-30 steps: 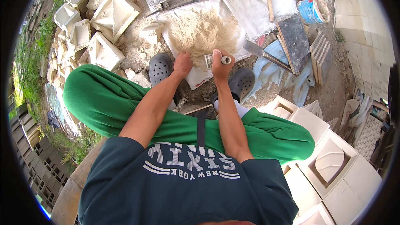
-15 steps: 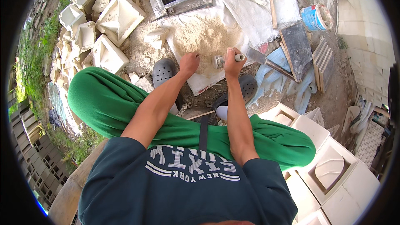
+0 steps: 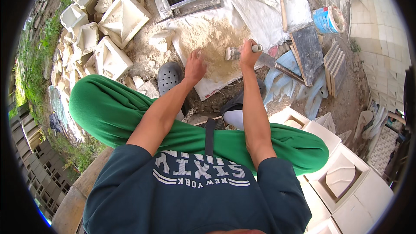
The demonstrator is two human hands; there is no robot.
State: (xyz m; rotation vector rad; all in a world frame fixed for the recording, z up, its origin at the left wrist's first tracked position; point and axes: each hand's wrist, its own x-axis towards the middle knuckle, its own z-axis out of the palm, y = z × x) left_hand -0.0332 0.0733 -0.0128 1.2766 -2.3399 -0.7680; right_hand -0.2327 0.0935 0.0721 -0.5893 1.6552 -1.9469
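My right hand [image 3: 248, 55] is closed round the thick pale handle of a flat brush [image 3: 232, 53]. Its whitish head points left, low over a heap of sandy tan powder [image 3: 216, 34]. At the near left edge of that powder hovers my left hand [image 3: 196, 66], fingers loosely bent and apart, slightly blurred, with nothing visible in them. The powder lies on a white sheet [image 3: 255, 8] spread on the ground in front of my feet. Beyond it stands a dark metal mould box [image 3: 186, 9] with several round pale-topped posts inside.
Broken cream mould pieces [image 3: 123, 19] pile up at left. To the right are a black-headed mallet [image 3: 281, 0], a blue-and-white bucket [image 3: 326, 19], a dark board [image 3: 308, 54] and stacked slats [image 3: 336, 67]. Cream moulded blocks [image 3: 342, 177] stand near my right knee.
My right hand has moved a little right and away from me, carrying the brush. My left hand has shifted slightly left, and its fingers have loosened.
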